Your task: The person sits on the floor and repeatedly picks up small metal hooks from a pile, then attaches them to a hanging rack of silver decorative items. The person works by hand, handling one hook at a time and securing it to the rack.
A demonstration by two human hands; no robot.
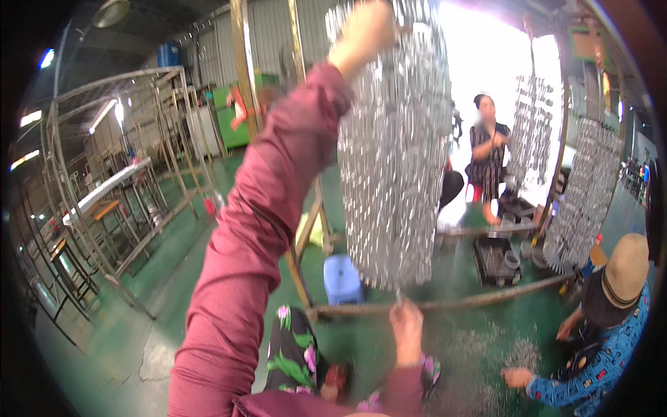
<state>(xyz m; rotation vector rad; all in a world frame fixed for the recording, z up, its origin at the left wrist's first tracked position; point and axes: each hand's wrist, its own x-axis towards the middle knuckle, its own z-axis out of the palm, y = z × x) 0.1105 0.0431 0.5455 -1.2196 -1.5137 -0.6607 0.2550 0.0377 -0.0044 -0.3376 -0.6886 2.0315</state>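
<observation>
A tall hanging curtain of small shiny metal pieces fills the middle of the view. My left hand, arm in a maroon sleeve raised high, grips the top of it. Lower down my right hand pinches a piece at the bottom edge of the curtain, just above a rusty horizontal bar. Below me show my flowered trousers and the green floor.
A blue plastic stool stands behind the bar. More racks of metal pieces hang at the right. A person in a straw hat crouches at lower right; another person stands behind. Metal frames and black trays are around.
</observation>
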